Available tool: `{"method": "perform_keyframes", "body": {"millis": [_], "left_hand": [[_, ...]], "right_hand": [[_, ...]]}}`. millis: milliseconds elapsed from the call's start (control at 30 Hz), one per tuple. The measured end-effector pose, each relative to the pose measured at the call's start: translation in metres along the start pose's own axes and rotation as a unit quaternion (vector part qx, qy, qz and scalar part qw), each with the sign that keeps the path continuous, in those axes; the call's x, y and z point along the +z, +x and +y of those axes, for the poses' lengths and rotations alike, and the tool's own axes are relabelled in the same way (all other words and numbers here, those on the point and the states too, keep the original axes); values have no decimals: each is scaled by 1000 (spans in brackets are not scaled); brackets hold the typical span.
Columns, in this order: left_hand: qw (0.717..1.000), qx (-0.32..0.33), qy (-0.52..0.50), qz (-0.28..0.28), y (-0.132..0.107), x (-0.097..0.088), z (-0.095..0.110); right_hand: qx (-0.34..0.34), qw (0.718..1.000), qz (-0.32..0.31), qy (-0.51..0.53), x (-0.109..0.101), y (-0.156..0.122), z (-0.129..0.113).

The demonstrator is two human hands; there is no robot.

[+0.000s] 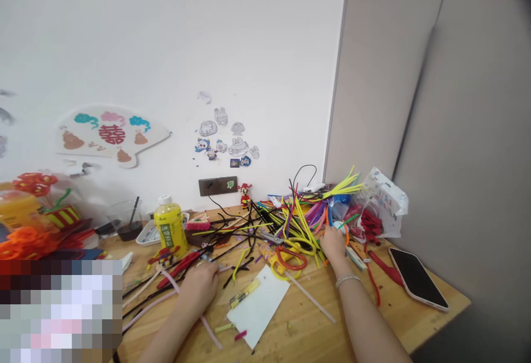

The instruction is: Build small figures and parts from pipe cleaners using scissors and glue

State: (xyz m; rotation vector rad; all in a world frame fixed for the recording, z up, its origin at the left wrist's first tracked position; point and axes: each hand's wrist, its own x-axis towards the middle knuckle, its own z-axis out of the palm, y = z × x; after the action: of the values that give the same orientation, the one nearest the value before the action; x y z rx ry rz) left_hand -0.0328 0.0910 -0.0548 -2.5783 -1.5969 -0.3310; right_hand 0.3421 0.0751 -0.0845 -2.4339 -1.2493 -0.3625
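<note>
Bare forearms [367, 319] cross the pale wooden tabletop [307, 336]. Long fuzzy yellow stems [297, 223], heaped toward the wall, seem unworked; right hand [333, 243] is beside them, left hand [202, 281] near one pale-pink fuzzy stem [211, 331]; both are curled, their grip I cannot tell. One small red figure [245, 200] seems finished.

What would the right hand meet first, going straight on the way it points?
Probably the purple strands just beyond the right hand, though depth is unclear and it may already touch other strands.
</note>
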Motion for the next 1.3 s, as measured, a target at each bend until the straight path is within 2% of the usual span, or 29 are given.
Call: {"method": "perform_keyframes", "body": {"millis": [167,400,467,667,900,1033,1133,1300], "left_hand": [[1000,-6,-4,-3,0,-2,0],[1000,-10,-9,-4,-1,-2,1],[1000,-11,-10,-6,-1,-3,1],[1000,-7,-14,0,-2,-1,1],[1000,-4,-17,7,0,5,1],[1000,-2,-17,3,-1,4,2],[1000,-3,-16,-1,-1,2,2],[1000,-5,-16,-9,0,1,2]], "right_hand": [[41,999,23,-17,-7,3,8],[56,998,5,-20,-21,10,14],[35,999,1,-23,-23,16,11],[-90,995,-36,-23,-23,33,5],[-69,997,-13,-45,-17,30,24],[-119,992,-5,-32,-21,37,16],[-169,985,-26,-22,-20,42,5],[-132,989,-47,-42,-12,44,3]]}}
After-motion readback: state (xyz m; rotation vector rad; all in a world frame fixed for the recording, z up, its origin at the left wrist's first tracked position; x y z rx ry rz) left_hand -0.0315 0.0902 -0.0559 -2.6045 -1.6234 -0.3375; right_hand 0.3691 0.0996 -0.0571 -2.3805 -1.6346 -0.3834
